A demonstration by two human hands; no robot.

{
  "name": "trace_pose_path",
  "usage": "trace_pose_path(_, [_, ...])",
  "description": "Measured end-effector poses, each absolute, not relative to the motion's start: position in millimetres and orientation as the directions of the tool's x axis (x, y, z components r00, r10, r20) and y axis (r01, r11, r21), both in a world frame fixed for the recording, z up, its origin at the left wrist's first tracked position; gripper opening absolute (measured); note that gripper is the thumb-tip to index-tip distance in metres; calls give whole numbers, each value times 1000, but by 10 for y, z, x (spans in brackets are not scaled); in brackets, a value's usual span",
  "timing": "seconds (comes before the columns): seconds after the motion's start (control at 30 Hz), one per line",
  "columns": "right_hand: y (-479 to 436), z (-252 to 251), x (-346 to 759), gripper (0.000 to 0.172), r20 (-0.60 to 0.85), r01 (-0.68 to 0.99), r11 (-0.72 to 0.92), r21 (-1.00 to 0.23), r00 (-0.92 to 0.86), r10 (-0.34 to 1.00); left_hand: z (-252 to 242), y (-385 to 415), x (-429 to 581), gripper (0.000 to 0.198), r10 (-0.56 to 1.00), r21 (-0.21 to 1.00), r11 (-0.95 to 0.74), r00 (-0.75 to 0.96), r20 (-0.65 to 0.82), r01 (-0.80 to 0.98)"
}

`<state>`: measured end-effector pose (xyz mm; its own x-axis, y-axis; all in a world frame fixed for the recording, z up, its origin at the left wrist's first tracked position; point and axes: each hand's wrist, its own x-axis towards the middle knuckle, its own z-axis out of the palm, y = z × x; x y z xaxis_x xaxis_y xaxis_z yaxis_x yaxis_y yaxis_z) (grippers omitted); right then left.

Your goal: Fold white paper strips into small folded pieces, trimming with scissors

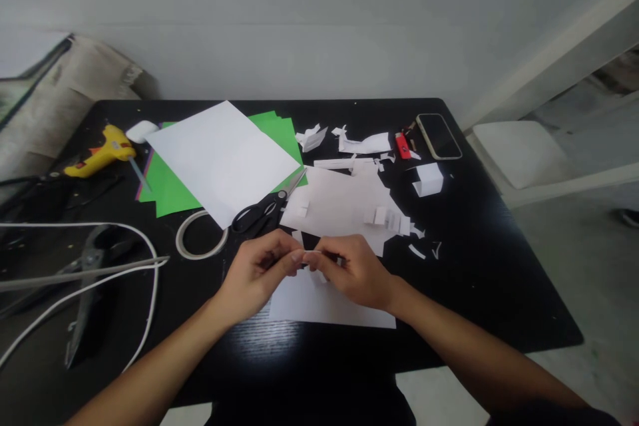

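My left hand (pixel 259 273) and my right hand (pixel 352 269) meet above the near middle of the black table (pixel 499 279). Both pinch a small white paper strip (pixel 312 253) between their fingertips. Under the hands lies a cut white sheet (pixel 324 303). Black-handled scissors (pixel 264 210) rest just beyond my left hand, blades pointing to the far right. A ring of tape (pixel 200 236) lies beside the scissors.
A large white sheet (pixel 219 156) covers green paper (pixel 170 190) at the far left. A yellow glue gun (pixel 102 152), white cable (pixel 144 279) and pliers (pixel 87 266) sit left. Paper scraps (pixel 364 143), a red lighter (pixel 402 145) and a phone (pixel 438 136) lie far right.
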<state>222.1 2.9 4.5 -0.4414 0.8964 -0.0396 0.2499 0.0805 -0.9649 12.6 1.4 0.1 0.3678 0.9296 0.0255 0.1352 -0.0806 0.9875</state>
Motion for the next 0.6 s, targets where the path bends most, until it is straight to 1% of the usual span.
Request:
trace_pose_path(0.1, [25,45,2214,47,-52,213,48,-976,-441,896,2,14,119,23,917,984,-67,400,-5,164])
trace_pose_path(0.23, [22,46,2206,45,-107,181,-30,-983,-432,895,-7,17,101,28,886,964,-138,464,18,227])
trace_pose_path(0.33, [26,48,2211,42,-147,169,-78,-983,-448,882,-11,10,89,28,872,954,-175,488,36,242])
trace_pose_path(0.43, [32,54,2220,40,-135,163,-63,-985,-477,869,-9,-3,79,27,871,953,-195,487,59,234])
trace_pose_path(0.6, [27,60,2223,40,-75,178,9,-984,-459,885,-13,-4,82,26,883,955,-188,465,61,231])
